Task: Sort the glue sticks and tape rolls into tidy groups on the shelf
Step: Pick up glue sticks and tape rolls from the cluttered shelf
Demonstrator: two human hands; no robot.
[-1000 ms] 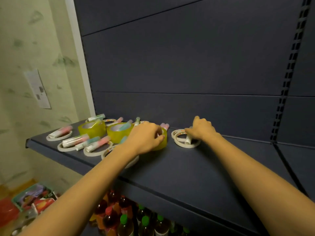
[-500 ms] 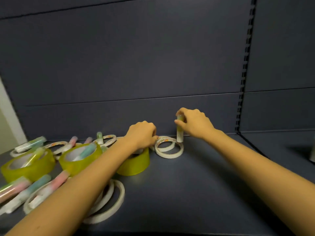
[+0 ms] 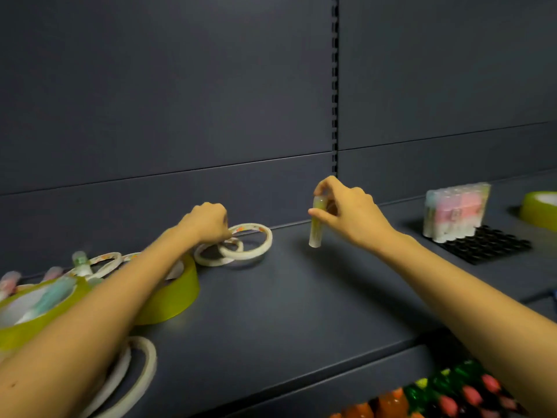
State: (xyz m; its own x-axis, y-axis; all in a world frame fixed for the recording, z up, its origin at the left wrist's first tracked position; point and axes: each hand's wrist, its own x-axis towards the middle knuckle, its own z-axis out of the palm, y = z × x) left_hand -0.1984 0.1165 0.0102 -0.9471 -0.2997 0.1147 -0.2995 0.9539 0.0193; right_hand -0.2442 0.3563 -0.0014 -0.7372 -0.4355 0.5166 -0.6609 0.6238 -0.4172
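Observation:
My right hand [image 3: 346,214] pinches a pale glue stick [image 3: 316,227] upright, a little above the dark shelf [image 3: 286,312]. My left hand [image 3: 208,221] grips the edge of a thin white tape roll [image 3: 250,241], tilted up over another white roll [image 3: 211,257]. A wide yellow tape roll [image 3: 171,297] lies under my left forearm. Another yellow roll [image 3: 36,309] at the far left has glue sticks lying in it. More white rolls [image 3: 132,375] lie near the front edge, and loose glue sticks [image 3: 80,262] at the back left.
A group of upright pastel glue sticks [image 3: 455,211] stands in a black holed tray [image 3: 488,245] at the right. A yellow tape roll [image 3: 539,208] sits at the far right edge. Coloured bottles [image 3: 446,393] fill the shelf below. The shelf's back panel is close behind.
My view swung right, showing the tray of glue sticks. My right hand carried the glue stick up and rightward, away from the white rolls. My left hand moved onto a white roll and tilted it up.

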